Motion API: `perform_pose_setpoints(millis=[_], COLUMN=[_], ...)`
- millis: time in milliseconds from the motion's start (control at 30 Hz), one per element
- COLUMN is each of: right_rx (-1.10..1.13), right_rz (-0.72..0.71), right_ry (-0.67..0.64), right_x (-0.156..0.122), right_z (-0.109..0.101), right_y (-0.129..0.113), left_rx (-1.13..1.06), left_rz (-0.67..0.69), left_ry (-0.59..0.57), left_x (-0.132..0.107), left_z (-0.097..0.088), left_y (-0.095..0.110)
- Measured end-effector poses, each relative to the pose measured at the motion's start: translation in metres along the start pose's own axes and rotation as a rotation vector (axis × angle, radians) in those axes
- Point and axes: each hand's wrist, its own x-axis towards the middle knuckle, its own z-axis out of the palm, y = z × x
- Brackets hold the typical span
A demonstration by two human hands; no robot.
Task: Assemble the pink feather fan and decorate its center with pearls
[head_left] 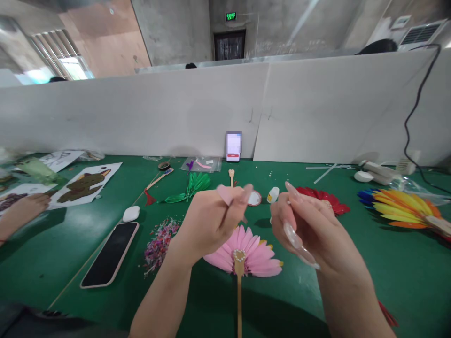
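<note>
Head view, nearest first: both hands hover over a pink feather fan (246,256) lying flat on the green table (70,263). Left hand (207,225) has its grip pinched on a small pink piece (225,193); right hand (310,230) is curled, whether on anything I cannot tell. Seemingly a decorating step; placing that piece calls for steady aim. Farther off lie a phone (111,253), green feathers (192,187), and a rainbow fan (401,206).

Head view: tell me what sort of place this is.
Probably a shared craft workshop. A green table backed by white divider boards holds feather fans: a pink fan below both hands, a multicoloured fan, loose green feathers. Another person's hand works beside animal cutouts.
</note>
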Motion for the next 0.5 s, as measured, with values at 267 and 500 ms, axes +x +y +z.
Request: perform_pose_setpoints(millis=[267, 500], right_rx=[-0.045, -0.122], right_rz=[0.047, 0.09], right_ry=[0.047, 0.054], right_x=[0.004, 0.005], right_z=[0.002, 0.005], right_y=[0.003, 0.003], left_rx=[-0.404, -0.17], left_rz=[0.169, 0.388], left_ry=[0.258, 0.348], left_x=[-0.009, 0.002], left_z=[0.004, 0.014], left_y=[0.003, 0.008])
